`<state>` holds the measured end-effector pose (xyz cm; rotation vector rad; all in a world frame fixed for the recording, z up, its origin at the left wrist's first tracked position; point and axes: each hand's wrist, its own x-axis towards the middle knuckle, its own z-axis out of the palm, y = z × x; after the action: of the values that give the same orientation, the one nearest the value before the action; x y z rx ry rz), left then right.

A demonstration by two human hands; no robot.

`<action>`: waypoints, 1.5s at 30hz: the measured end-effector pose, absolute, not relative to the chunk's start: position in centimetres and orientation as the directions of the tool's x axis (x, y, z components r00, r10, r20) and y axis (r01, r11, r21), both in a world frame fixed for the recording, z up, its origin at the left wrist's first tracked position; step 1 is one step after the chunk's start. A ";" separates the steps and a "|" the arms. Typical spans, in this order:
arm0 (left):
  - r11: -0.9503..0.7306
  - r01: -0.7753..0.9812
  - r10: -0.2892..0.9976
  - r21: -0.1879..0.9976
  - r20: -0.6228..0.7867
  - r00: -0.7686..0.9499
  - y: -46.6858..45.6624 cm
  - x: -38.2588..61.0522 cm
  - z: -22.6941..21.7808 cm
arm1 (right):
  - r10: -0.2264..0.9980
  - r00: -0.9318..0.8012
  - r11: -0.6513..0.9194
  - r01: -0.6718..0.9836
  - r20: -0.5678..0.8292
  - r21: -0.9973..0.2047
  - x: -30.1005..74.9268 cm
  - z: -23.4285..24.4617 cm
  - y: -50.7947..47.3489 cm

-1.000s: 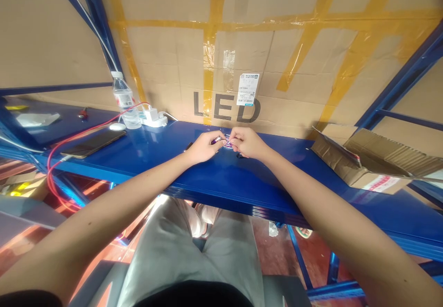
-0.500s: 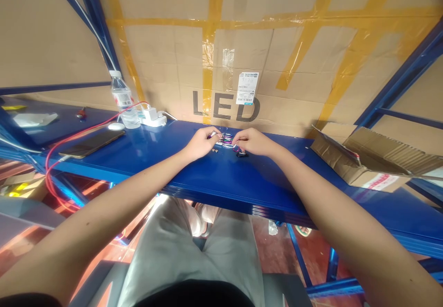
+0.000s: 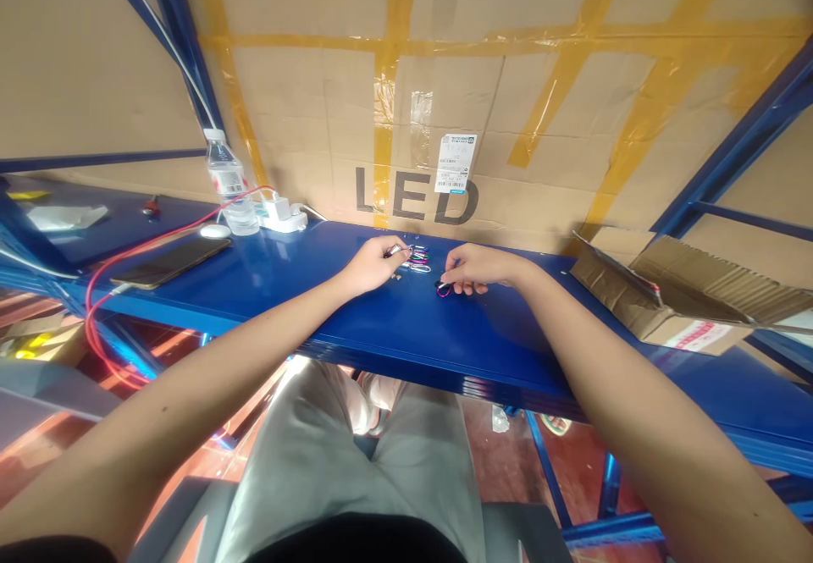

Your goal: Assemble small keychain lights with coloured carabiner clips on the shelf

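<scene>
Through the head camera I have the coloured wires as my landmark; they lie in a small cluster on the blue table. Just left of the wires, my left hand is curled, thumb and forefinger closed around a small shiny piece. To their right, my right hand pinches a thin pink loop beside a dark piece, its other fingers loosely bent. I cannot tell whether it grips the dark piece too. Near the wires, toward me, sit tan bits. Well left of the wires stands a water bottle; behind them, I see the LED carton.
</scene>
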<state>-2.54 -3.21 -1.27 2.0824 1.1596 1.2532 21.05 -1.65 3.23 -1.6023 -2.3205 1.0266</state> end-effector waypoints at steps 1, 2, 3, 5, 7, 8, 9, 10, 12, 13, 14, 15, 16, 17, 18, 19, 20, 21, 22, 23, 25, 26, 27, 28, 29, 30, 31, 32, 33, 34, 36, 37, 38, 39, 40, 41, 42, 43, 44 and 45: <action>-0.550 0.435 0.834 0.712 0.496 0.242 -3.2 -2.6 -1.2 | 0.868 -0.410 0.185 0.791 -0.281 -0.583 21.1 3.3 -1.6; -0.552 0.440 0.833 0.708 0.495 0.249 -3.2 -2.6 -1.2 | 0.864 -0.400 0.176 0.810 -0.306 -0.560 21.2 3.4 -1.6; -0.553 0.444 0.832 0.704 0.493 0.254 -3.2 -2.6 -1.2 | 0.858 -0.396 0.178 0.826 -0.327 -0.534 21.3 3.5 -1.6; -0.554 0.452 0.832 0.700 0.490 0.262 -3.2 -2.7 -1.2 | 0.850 -0.408 0.212 0.843 -0.333 -0.494 21.5 3.7 -1.6; -0.558 0.455 0.829 0.694 0.492 0.267 -3.2 -2.7 -1.3 | 0.842 -0.445 0.269 0.836 -0.304 -0.479 21.6 3.8 -1.8; -0.561 0.456 0.827 0.691 0.494 0.268 -3.2 -2.7 -1.3 | 0.838 -0.467 0.298 0.825 -0.282 -0.480 21.6 3.9 -1.8; -0.564 0.457 0.825 0.688 0.497 0.271 -3.1 -2.7 -1.4 | 0.833 -0.488 0.325 0.813 -0.262 -0.483 21.6 3.9 -1.9; -0.568 0.457 0.822 0.685 0.498 0.275 -3.1 -2.7 -1.4 | 0.826 -0.506 0.345 0.803 -0.250 -0.486 21.5 3.9 -2.0; -0.570 0.458 0.821 0.682 0.497 0.281 -3.0 -2.8 -1.5 | 0.812 -0.531 0.372 0.791 -0.242 -0.486 21.4 3.8 -2.1; -0.569 0.458 0.821 0.683 0.495 0.283 -2.9 -2.8 -1.6 | 0.809 -0.539 0.385 0.788 -0.235 -0.481 21.3 3.7 -2.1; -0.569 0.457 0.822 0.684 0.493 0.285 -2.9 -2.9 -1.6 | 0.808 -0.545 0.399 0.786 -0.223 -0.473 21.2 3.6 -2.1; -0.568 0.457 0.822 0.684 0.492 0.286 -2.8 -2.9 -1.6 | 0.810 -0.548 0.411 0.786 -0.209 -0.462 21.1 3.5 -2.1; -0.567 0.457 0.823 0.685 0.491 0.287 -2.8 -2.9 -1.7 | 0.814 -0.547 0.421 0.787 -0.195 -0.451 21.1 3.4 -2.1; -0.568 0.458 0.823 0.684 0.490 0.287 -2.8 -2.9 -1.7 | 0.817 -0.545 0.425 0.789 -0.187 -0.443 21.1 3.4 -2.1; -0.569 0.461 0.822 0.682 0.490 0.290 -2.9 -2.9 -1.7 | 0.819 -0.542 0.425 0.793 -0.187 -0.437 21.1 3.3 -2.1; -0.570 0.463 0.821 0.679 0.490 0.292 -2.9 -2.9 -1.7 | 0.820 -0.540 0.421 0.795 -0.193 -0.437 21.1 3.3 -2.1; -0.570 0.465 0.821 0.677 0.490 0.294 -2.9 -2.9 -1.6 | 0.818 -0.538 0.416 0.797 -0.202 -0.439 21.1 3.4 -2.2; -0.572 0.465 0.820 0.676 0.490 0.296 -3.0 -2.9 -1.6 | 0.817 -0.537 0.410 0.798 -0.212 -0.441 21.2 3.5 -2.2; -0.573 0.464 0.819 0.676 0.491 0.296 -3.0 -2.9 -1.6 | 0.816 -0.535 0.405 0.800 -0.219 -0.442 21.2 3.6 -2.2; -0.574 0.461 0.818 0.677 0.493 0.296 -3.0 -2.8 -1.6 | 0.817 -0.532 0.402 0.802 -0.223 -0.441 21.3 3.7 -2.2; -0.580 0.453 0.814 0.677 0.499 0.298 -3.0 -2.8 -1.7 | 0.820 -0.536 0.411 0.797 -0.203 -0.442 21.5 3.8 -2.1; -0.584 0.448 0.812 0.677 0.498 0.304 -3.0 -2.8 -1.7 | 0.824 -0.541 0.423 0.785 -0.168 -0.453 21.6 3.9 -2.0; -0.586 0.440 0.810 0.680 0.494 0.315 -3.0 -2.8 -1.7 | 0.830 -0.546 0.438 0.765 -0.115 -0.473 21.6 3.8 -1.9; -0.588 0.430 0.809 0.685 0.488 0.328 -2.9 -2.8 -1.8 | 0.833 -0.551 0.456 0.736 -0.051 -0.501 21.6 3.8 -1.8; -0.588 0.416 0.808 0.694 0.478 0.343 -2.8 -2.9 -1.8 | 0.832 -0.554 0.478 0.698 0.020 -0.533 21.5 3.6 -1.7; -0.584 0.400 0.809 0.706 0.468 0.356 -2.7 -2.9 -1.9 | 0.828 -0.553 0.500 0.653 0.093 -0.569 21.3 3.3 -1.6; -0.578 0.382 0.811 0.721 0.457 0.365 -2.7 -2.9 -1.9 | 0.815 -0.557 0.529 0.602 0.160 -0.598 21.0 3.0 -1.5; -0.571 0.364 0.814 0.736 0.448 0.371 -2.6 -2.9 -1.9 | 0.794 -0.563 0.564 0.543 0.230 -0.622 20.7 2.7 -1.5; -0.562 0.345 0.816 0.751 0.439 0.376 -2.6 -2.9 -1.9 | 0.769 -0.569 0.598 0.482 0.290 -0.640 20.3 2.4 -1.5; -0.552 0.327 0.820 0.767 0.429 0.379 -2.6 -2.9 -1.8 | 0.741 -0.587 0.628 0.433 0.326 -0.646 19.9 2.1 -1.6; -0.526 0.299 0.831 0.796 0.405 0.382 -2.8 -2.9 -1.6 | 0.706 -0.599 0.667 0.385 0.376 -0.639 19.2 1.6 -1.7; -0.511 0.288 0.837 0.810 0.393 0.380 -3.0 -2.8 -1.5 | 0.698 -0.599 0.679 0.379 0.392 -0.629 19.0 1.4 -1.8; -0.497 0.279 0.844 0.822 0.382 0.377 -3.1 -2.8 -1.4 | 0.693 -0.597 0.688 0.381 0.404 -0.617 18.8 1.3 -1.9; -0.486 0.270 0.848 0.831 0.373 0.377 -3.3 -2.8 -1.3 | 0.690 -0.594 0.696 0.389 0.414 -0.603 18.7 1.2 -2.1; -0.479 0.261 0.849 0.838 0.367 0.381 -3.5 -2.7 -1.2 | 0.687 -0.592 0.704 0.397 0.422 -0.589 18.6 1.2 -2.2; -0.476 0.253 0.847 0.842 0.362 0.389 -3.6 -2.7 -1.2 | 0.682 -0.592 0.711 0.403 0.428 -0.576 18.5 1.2 -2.3; -0.476 0.245 0.843 0.845 0.359 0.400 -3.7 -2.6 -1.1 | 0.678 -0.592 0.718 0.407 0.435 -0.565 18.4 1.2 -2.4; -0.476 0.240 0.839 0.846 0.355 0.413 -3.8 -2.6 -1.1 | 0.675 -0.592 0.723 0.410 0.441 -0.556 18.4 1.2 -2.4; -0.475 0.236 0.835 0.848 0.350 0.425 -3.9 -2.6 -1.1 | 0.673 -0.589 0.727 0.414 0.447 -0.549 18.4 1.2 -2.4; -0.472 0.235 0.834 0.850 0.345 0.430 -3.9 -2.5 -1.1 | 0.674 -0.585 0.728 0.420 0.452 -0.542 18.4 1.2 -2.4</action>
<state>-2.55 -3.92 -1.12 1.9426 0.9029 1.0268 18.40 -2.42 1.23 -0.8234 -2.2740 0.5033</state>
